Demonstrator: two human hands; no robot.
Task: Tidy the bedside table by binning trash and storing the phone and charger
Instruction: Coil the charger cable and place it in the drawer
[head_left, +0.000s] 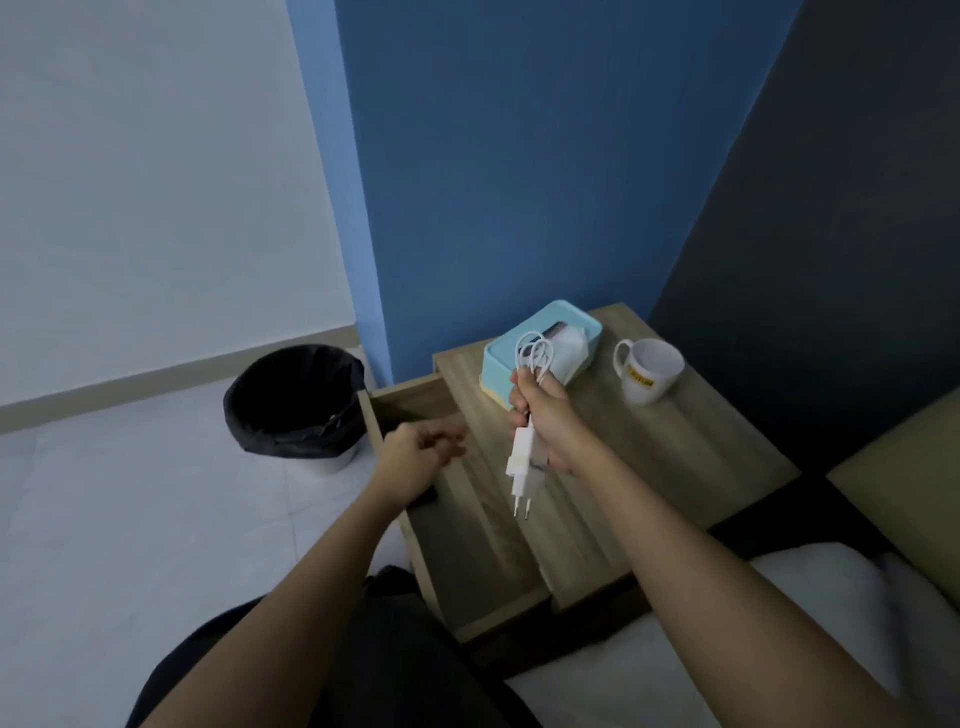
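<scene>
My right hand (545, 415) grips a white charger (523, 467) with its coiled cable looped above the fist and the plug pins hanging down, over the left part of the wooden bedside table (701, 457). The table's drawer (467, 551) stands pulled out to the left. Over that drawer hovers my left hand (421, 452), fingers curled, nothing visible in it. A dark corner, perhaps the phone (426, 500), shows inside the drawer under my left wrist. The bin (293, 405) with a black liner stands on the floor left of the table.
A light blue tissue box (519, 353) and a white mug (649, 371) stand at the back of the table. The bed with white bedding (810, 613) lies at the right. A blue wall rises behind the table.
</scene>
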